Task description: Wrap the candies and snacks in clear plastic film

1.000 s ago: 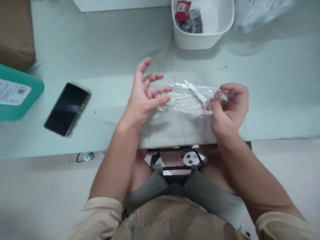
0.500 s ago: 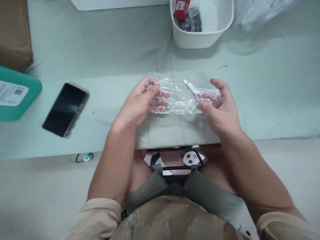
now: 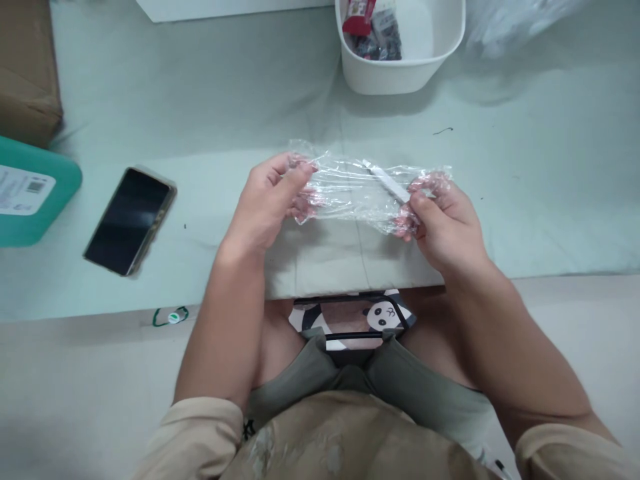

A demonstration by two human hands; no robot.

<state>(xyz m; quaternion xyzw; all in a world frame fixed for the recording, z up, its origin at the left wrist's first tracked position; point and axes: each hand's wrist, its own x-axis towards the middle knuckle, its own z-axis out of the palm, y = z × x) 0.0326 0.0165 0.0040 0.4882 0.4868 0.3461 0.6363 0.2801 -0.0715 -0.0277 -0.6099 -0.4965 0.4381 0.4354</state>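
Note:
Between my hands a clear, crinkled plastic bag (image 3: 345, 193) is stretched out above the table. My left hand (image 3: 273, 193) is closed on its left end, thumb on top and the fingertips showing through the film. At the other end my right hand (image 3: 443, 213) grips the bag with thumb and fingers. Under my right thumb sits the base of a slim white utility knife (image 3: 387, 181), its tip pointing up and to the left. Whether the knife lies over the film or behind it, I cannot tell.
A smartphone (image 3: 129, 220) lies at left, beside a green container (image 3: 40, 173) with a label and a cardboard box (image 3: 27, 73). At the back stand a white tub (image 3: 395, 77) holding small packets and some clear plastic (image 3: 520, 23). A panda-print item (image 3: 350, 320) rests between my legs.
My right fingers, spread wide before, have closed in on the bag's right end. The film is pulled longer and tauter, and my left hand has shifted slightly left.

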